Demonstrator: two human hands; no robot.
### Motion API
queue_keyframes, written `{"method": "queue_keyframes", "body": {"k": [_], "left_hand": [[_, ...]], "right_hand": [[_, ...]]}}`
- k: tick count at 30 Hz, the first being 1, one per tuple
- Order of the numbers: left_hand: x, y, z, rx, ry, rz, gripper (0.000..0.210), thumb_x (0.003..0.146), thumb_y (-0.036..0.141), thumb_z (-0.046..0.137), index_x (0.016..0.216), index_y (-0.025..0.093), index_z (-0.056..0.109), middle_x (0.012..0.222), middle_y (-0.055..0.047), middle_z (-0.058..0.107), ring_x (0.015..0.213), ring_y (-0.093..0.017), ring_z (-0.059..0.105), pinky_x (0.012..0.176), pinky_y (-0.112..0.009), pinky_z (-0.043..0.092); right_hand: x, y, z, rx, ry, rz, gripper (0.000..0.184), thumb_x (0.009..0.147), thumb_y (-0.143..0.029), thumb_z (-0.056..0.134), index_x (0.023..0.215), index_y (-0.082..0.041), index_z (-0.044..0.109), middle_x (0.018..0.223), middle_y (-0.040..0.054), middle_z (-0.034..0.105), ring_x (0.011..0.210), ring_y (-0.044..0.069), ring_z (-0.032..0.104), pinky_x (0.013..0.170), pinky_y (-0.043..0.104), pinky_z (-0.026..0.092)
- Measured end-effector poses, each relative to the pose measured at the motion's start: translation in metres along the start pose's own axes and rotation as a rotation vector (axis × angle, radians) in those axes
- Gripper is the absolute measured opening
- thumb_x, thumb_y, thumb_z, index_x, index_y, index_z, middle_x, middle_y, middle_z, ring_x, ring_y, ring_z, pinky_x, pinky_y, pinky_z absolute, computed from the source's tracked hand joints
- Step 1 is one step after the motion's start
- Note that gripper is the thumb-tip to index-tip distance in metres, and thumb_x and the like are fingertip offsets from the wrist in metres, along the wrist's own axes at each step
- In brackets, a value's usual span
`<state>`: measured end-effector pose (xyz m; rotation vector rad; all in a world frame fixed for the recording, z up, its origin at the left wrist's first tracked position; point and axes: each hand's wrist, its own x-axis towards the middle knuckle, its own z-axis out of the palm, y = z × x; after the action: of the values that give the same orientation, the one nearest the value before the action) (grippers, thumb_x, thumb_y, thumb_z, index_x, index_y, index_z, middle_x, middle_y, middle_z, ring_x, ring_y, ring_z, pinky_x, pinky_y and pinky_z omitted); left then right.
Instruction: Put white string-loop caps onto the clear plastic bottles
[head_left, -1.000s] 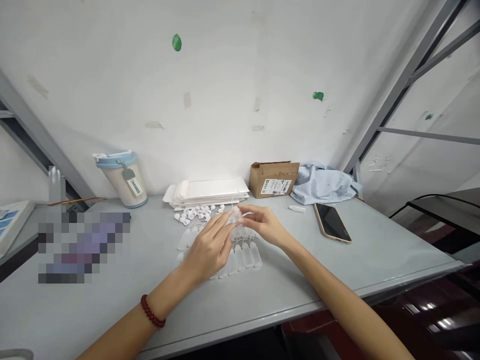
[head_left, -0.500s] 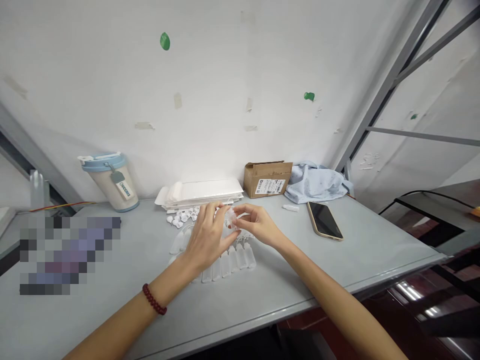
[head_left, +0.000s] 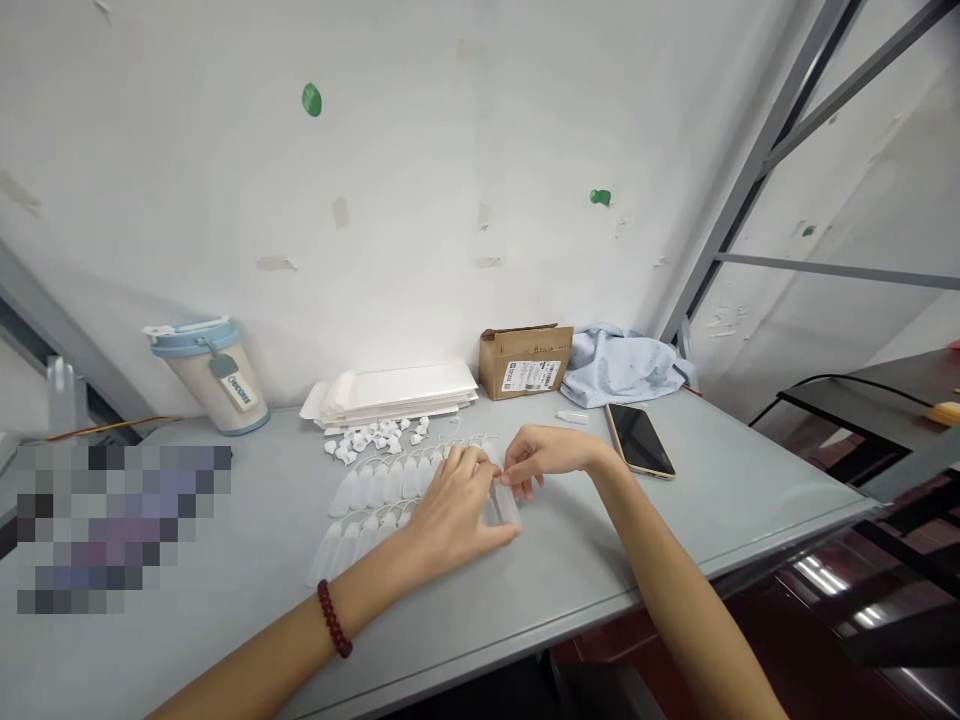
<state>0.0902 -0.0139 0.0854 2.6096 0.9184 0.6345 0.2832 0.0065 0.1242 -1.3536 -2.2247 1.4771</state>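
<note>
My left hand (head_left: 454, 510) is over the front row of small translucent plastic bottles, its thumb and fingers spanning one clear bottle (head_left: 507, 500) at the row's right end. At that bottle's top, my right hand (head_left: 547, 455) has its fingers pinched; the exact contact is partly hidden. More bottles with thin white loops lie side by side in a back row (head_left: 386, 483) and a front row (head_left: 349, 540), the front one partly covered by my left hand. Behind them is a loose pile of small white caps (head_left: 375, 437).
White flat packets (head_left: 397, 385) are stacked against the wall. Beside them are a cardboard box (head_left: 525, 362) and a blue cloth (head_left: 622, 365). A phone (head_left: 641, 440) and a single clear piece (head_left: 572, 417) lie right. A tumbler (head_left: 217, 375) stands left, near a blurred-out area.
Both hands have come down and to the right, bringing the raised clear bottle to the front row's right end. More of both rows and the caps now shows.
</note>
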Motion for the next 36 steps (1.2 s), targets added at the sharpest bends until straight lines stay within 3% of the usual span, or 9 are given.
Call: {"method": "queue_keyframes", "body": {"k": [3, 8, 19, 21, 25, 27, 30, 36], "left_hand": [[0.002, 0.001, 0.006, 0.039, -0.072, 0.002, 0.035, 0.066, 0.037, 0.067, 0.091, 0.016, 0.056, 0.096, -0.008, 0.050, 0.092, -0.026, 0.044, 0.079, -0.042, 0.043], [0.004, -0.001, 0.012, 0.101, -0.103, 0.023, 0.035, 0.067, 0.042, 0.064, 0.088, 0.015, 0.055, 0.092, -0.008, 0.052, 0.090, -0.027, 0.045, 0.077, -0.042, 0.043], [0.001, -0.001, 0.016, 0.182, -0.048, 0.020, 0.036, 0.065, 0.044, 0.065, 0.085, 0.015, 0.058, 0.088, -0.009, 0.055, 0.089, -0.029, 0.048, 0.076, -0.043, 0.043], [0.005, -0.006, 0.011, 0.162, -0.015, 0.012, 0.039, 0.063, 0.046, 0.065, 0.087, 0.015, 0.059, 0.090, -0.009, 0.057, 0.089, -0.028, 0.049, 0.076, -0.042, 0.044], [0.030, -0.038, -0.017, 0.118, 0.167, -0.183, 0.033, 0.079, 0.043, 0.050, 0.091, 0.014, 0.061, 0.093, -0.010, 0.062, 0.091, -0.026, 0.053, 0.079, -0.038, 0.045], [0.045, -0.061, -0.033, 0.200, 0.218, -0.266, 0.027, 0.082, 0.031, 0.044, 0.089, 0.014, 0.063, 0.096, -0.012, 0.064, 0.093, -0.028, 0.053, 0.078, -0.040, 0.045], [0.063, -0.089, -0.040, 0.241, 0.162, -0.215, 0.021, 0.075, 0.017, 0.047, 0.083, 0.014, 0.067, 0.088, -0.012, 0.066, 0.095, -0.031, 0.052, 0.080, -0.041, 0.043], [0.080, -0.104, -0.016, 0.221, 0.053, -0.092, 0.027, 0.070, 0.007, 0.049, 0.085, 0.016, 0.068, 0.085, -0.012, 0.068, 0.093, -0.029, 0.055, 0.078, -0.035, 0.043]], "right_hand": [[0.002, 0.005, 0.000, -0.037, -0.088, 0.055, 0.027, 0.075, -0.036, 0.059, 0.066, -0.012, 0.065, 0.066, 0.0050, 0.069, 0.057, 0.012, 0.062, 0.051, 0.021, 0.042], [0.008, 0.011, 0.000, -0.065, -0.126, 0.088, 0.021, 0.075, -0.030, 0.057, 0.069, -0.011, 0.065, 0.070, 0.0049, 0.070, 0.058, 0.012, 0.063, 0.049, 0.020, 0.041], [0.013, 0.013, 0.003, -0.077, -0.140, 0.078, 0.015, 0.073, -0.025, 0.057, 0.070, -0.012, 0.064, 0.069, 0.0036, 0.069, 0.055, 0.011, 0.062, 0.047, 0.019, 0.041], [0.013, 0.014, 0.000, -0.104, -0.020, 0.067, 0.018, 0.077, -0.026, 0.055, 0.072, -0.013, 0.066, 0.067, 0.0036, 0.069, 0.053, 0.012, 0.062, 0.047, 0.020, 0.042], [0.014, 0.027, -0.015, -0.385, 0.695, 0.209, 0.025, 0.086, -0.027, 0.046, 0.088, -0.015, 0.068, 0.076, 0.0062, 0.071, 0.065, 0.015, 0.065, 0.059, 0.023, 0.047], [0.013, 0.039, -0.024, -0.479, 0.871, 0.312, 0.028, 0.085, -0.015, 0.042, 0.102, -0.011, 0.065, 0.098, 0.0134, 0.068, 0.089, 0.022, 0.063, 0.072, 0.029, 0.047], [0.009, 0.058, -0.033, -0.594, 0.981, 0.467, 0.040, 0.078, 0.000, 0.041, 0.111, -0.009, 0.061, 0.117, 0.0201, 0.058, 0.111, 0.030, 0.051, 0.082, 0.035, 0.043], [0.002, 0.075, -0.036, -0.716, 0.909, 0.636, 0.035, 0.076, -0.001, 0.046, 0.104, -0.013, 0.064, 0.107, 0.0175, 0.061, 0.106, 0.029, 0.055, 0.079, 0.034, 0.042]]}}
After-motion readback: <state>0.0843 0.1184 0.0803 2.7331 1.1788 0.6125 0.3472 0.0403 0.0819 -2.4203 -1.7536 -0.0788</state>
